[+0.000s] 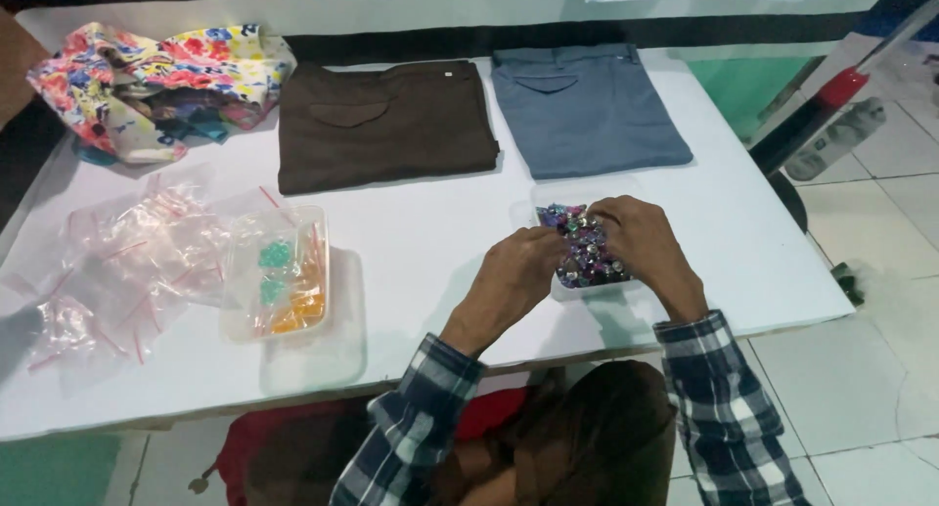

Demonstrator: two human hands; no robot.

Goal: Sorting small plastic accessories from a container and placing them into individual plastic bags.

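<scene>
A clear plastic tray (pixel 548 195) full of small shiny purple and silver pieces (pixel 585 257) sits on the white table (pixel 430 242) near its front edge. My left hand (pixel 514 271) rests at the tray's left side, fingertips pinched among the pieces. Over the tray's right half lies my right hand (pixel 641 237), fingers curled down into the pieces. Whether either hand grips a piece is hidden by the fingers. Both arms wear blue and white plaid sleeves.
A second clear tray (pixel 277 276) with small bags of green and orange bits stands at the left, beside a heap of empty clear bags (pixel 122 262). Folded brown trousers (pixel 383 123), folded blue trousers (pixel 585 107) and a flowered cloth bundle (pixel 156 81) lie at the back.
</scene>
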